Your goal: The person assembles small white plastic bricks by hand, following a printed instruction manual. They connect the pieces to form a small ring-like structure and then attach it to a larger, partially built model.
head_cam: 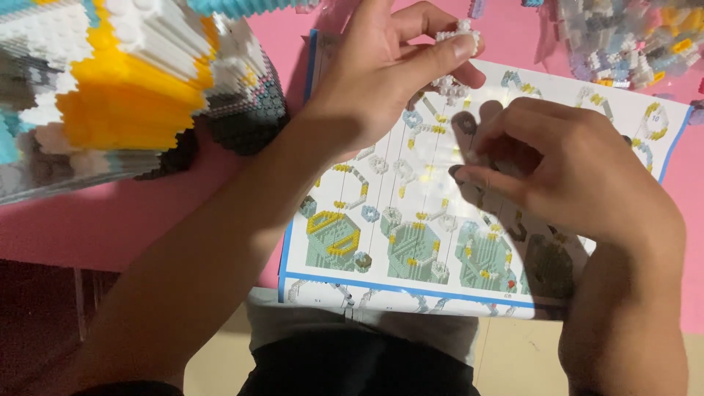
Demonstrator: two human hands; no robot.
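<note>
The left hand (381,70) pinches a small cluster of white bricks (460,33) between thumb and forefinger, held above the top edge of the instruction sheet (411,242). The cluster is tiny and knobbly; its long axis seems to run roughly left to right across the view, though it is too small to be sure. A second bit of white bricks (449,88) hangs just below the thumb, and whether it joins the first cannot be told.

The right hand (565,172) rests over the right half of the sheet, fingers curled inward with the tips close together, pointing toward the left hand; whether anything lies between them cannot be told.

The sheet lies flat on the pink tabletop (125,220), its near edge overhanging toward the person's lap, printed with diagrams of pale green and yellow assemblies. At upper left stands a large brick model (125,88) in white, yellow, grey and black. At upper right, clear bags of loose bricks (623,40) hold mixed white, yellow and blue pieces.
</note>
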